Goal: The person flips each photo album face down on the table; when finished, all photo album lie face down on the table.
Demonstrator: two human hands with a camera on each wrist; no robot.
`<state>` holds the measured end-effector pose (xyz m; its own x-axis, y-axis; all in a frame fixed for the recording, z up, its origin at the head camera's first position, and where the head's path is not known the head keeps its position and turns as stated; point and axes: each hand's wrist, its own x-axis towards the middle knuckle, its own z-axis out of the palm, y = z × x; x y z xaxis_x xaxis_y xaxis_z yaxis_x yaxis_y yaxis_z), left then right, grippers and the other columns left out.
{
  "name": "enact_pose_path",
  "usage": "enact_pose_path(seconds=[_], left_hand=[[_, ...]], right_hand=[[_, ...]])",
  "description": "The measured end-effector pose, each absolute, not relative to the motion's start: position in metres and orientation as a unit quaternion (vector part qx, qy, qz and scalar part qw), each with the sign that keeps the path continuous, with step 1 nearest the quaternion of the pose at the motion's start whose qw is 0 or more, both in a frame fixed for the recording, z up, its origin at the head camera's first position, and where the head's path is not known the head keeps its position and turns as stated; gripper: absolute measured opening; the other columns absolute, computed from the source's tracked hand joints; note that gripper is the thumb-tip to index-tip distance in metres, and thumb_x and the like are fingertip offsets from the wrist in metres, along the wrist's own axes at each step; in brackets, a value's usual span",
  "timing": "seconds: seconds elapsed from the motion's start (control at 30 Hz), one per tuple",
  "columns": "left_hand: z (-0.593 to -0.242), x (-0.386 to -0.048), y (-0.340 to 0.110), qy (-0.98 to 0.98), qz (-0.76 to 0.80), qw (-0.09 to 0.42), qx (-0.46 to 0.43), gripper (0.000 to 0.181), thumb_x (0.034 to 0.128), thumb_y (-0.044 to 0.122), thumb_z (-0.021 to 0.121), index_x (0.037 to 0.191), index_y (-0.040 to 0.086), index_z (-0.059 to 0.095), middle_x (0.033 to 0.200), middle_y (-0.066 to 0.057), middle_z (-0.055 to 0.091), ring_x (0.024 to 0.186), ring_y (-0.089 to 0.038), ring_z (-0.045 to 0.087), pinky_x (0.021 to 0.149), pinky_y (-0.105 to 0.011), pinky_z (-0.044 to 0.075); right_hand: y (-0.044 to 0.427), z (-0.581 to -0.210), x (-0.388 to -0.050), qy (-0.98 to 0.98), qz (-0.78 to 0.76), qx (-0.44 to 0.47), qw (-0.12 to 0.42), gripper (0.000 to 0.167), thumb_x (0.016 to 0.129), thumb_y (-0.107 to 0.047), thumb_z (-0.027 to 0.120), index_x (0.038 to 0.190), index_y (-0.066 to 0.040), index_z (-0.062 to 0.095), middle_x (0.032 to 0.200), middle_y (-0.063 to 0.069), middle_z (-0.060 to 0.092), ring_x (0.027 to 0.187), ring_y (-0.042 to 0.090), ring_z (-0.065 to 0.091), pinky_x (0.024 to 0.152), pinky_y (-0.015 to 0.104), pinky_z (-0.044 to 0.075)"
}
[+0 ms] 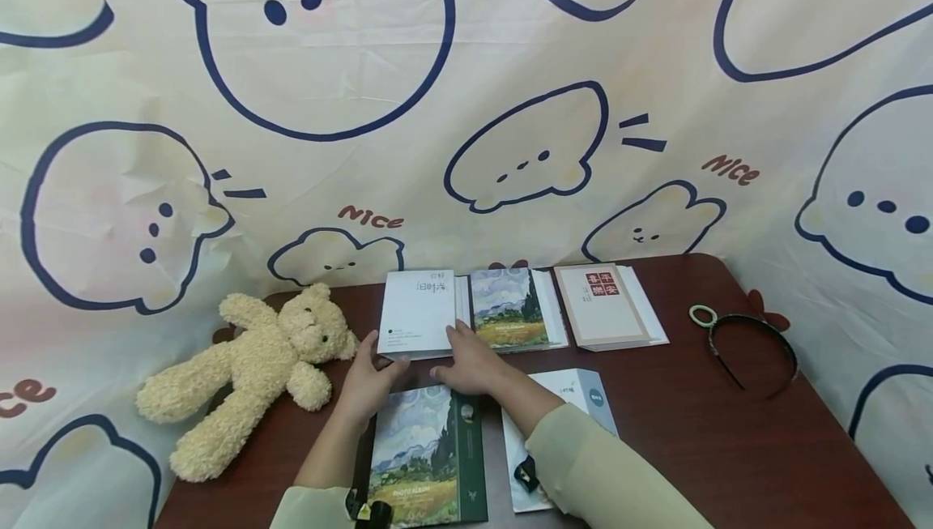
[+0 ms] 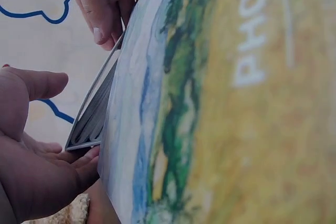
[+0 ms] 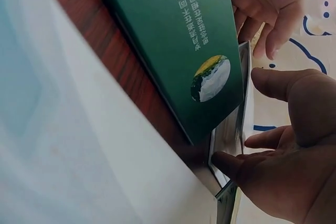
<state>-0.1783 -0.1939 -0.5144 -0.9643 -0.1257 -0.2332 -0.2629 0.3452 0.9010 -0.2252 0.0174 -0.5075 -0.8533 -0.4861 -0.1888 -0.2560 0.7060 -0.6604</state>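
A white album (image 1: 417, 314) with small print lies in the back row, left of an album with a painted cover (image 1: 510, 308). At its lower left corner is my left hand (image 1: 367, 383), fingers at the edge and thumb extended. My right hand (image 1: 474, 360) touches its lower right side with fingers spread. In the left wrist view the left hand (image 2: 42, 156) has its fingertips at the album's lower edge. The right wrist view shows the right hand (image 3: 294, 156) with fingertips against the edge. A green-spined photo album (image 1: 415, 456) lies below the hands.
A teddy bear (image 1: 255, 367) lies at the left. A beige album (image 1: 603, 306) stands in the back row's right end. Under the right forearm is a pale blue album (image 1: 564, 387). A black headband (image 1: 754, 320) and a green ring (image 1: 703, 316) lie at the right.
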Motion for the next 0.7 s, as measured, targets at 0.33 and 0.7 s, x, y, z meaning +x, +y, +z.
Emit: enact_pose_path(seconds=[0.33,0.7], left_hand=[[-0.518,-0.175,-0.203,0.793,0.592,0.061,-0.126,0.096,0.1005,0.026,0.07,0.166,0.004,0.004,0.167,-0.022,0.026,0.142,-0.039,0.044,0.112,-0.058,0.041],[-0.509,-0.171,-0.209,0.793,0.594,0.034,-0.135,0.081,0.1031,0.023,0.066,0.166,0.01,0.018,0.165,-0.021,0.03,0.151,-0.042,0.031,0.115,-0.063,0.035]], right_hand=[[0.015,-0.508,-0.227,0.903,-0.316,-0.216,0.194,0.079,0.099,-0.04,0.067,0.16,-0.001,0.034,0.168,0.019,0.025,0.15,0.038,0.035,0.117,0.052,0.038],[0.013,-0.507,-0.228,0.883,-0.367,-0.205,0.21,0.079,0.098,-0.041,0.068,0.16,-0.003,0.036,0.168,0.016,0.028,0.151,0.035,0.033,0.119,0.052,0.035]])
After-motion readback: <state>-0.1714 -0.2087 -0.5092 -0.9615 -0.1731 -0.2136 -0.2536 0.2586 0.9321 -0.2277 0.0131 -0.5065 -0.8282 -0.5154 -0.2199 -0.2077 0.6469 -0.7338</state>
